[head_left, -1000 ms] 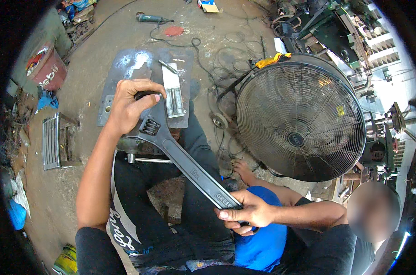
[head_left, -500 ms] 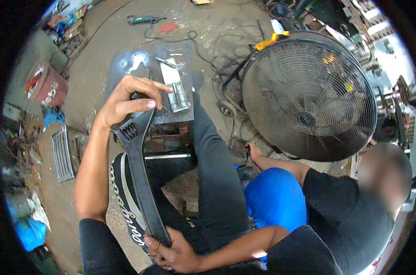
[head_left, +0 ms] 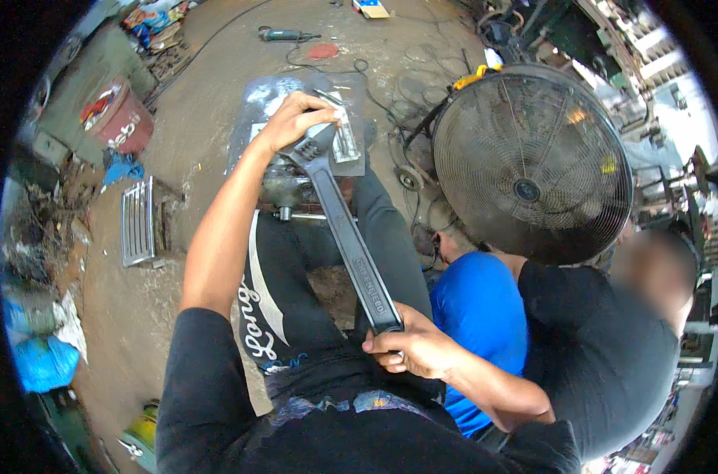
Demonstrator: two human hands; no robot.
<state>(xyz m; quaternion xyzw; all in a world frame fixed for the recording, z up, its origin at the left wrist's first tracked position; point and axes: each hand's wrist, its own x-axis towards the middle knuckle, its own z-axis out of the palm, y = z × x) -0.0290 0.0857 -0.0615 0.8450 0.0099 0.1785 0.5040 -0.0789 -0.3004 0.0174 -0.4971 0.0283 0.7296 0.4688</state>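
Note:
A large dark adjustable wrench [head_left: 344, 229] lies slantwise over my lap, its jaw end away from me. My right hand [head_left: 416, 345] is closed around the end of its handle. My left hand [head_left: 302, 120] is closed at the jaw end, with fingers and thumb about the head; part of the jaw is hidden behind them. Just past the jaw, a narrow pale metal piece [head_left: 345, 144] rests on a flat metal plate [head_left: 354, 85], close to my left fingertips.
A big round floor fan [head_left: 526, 162] stands at right. Beside me a person in a black shirt [head_left: 604, 347] crouches with an arm toward the floor. An angle grinder [head_left: 288, 35], a red bucket [head_left: 122, 122] and a slatted metal stool [head_left: 139, 221] are farther off. Cables [head_left: 426, 87] trail across the floor.
The wrench has tilted, its handle end swinging right and away from me with my right hand. My left hand has shifted right and farther out, still at the jaw. The view has also shifted.

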